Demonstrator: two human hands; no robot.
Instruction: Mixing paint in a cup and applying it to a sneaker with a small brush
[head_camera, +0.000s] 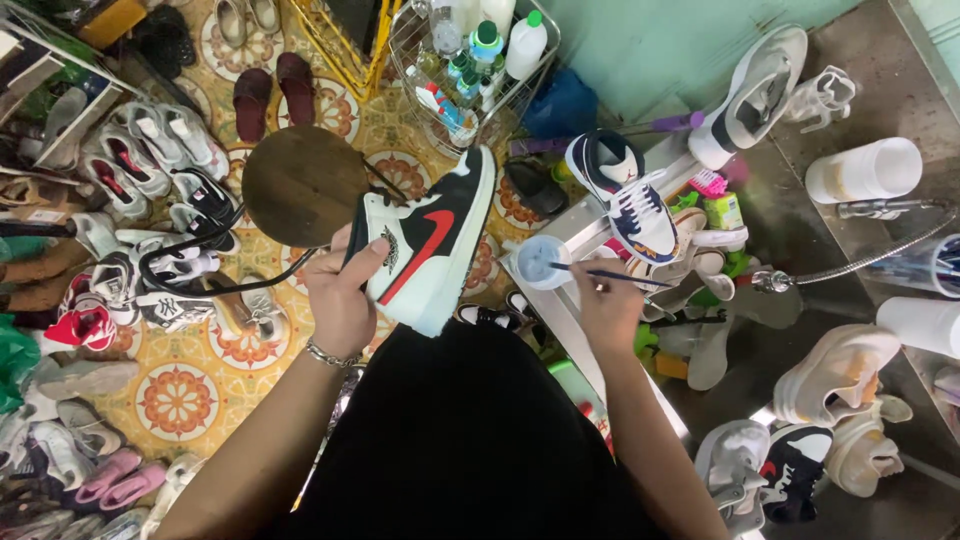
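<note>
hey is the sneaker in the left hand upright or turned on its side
On its side. The left hand holds the black, white and red sneaker with its side panel facing the camera, the white sole edge running along the right.

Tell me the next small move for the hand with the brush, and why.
Probably lift the thin brush out of the small pale cup and carry it to the white, black and red high-top sneaker: the right hand has its tip at the cup, and the left hand holds the shoe up.
</note>
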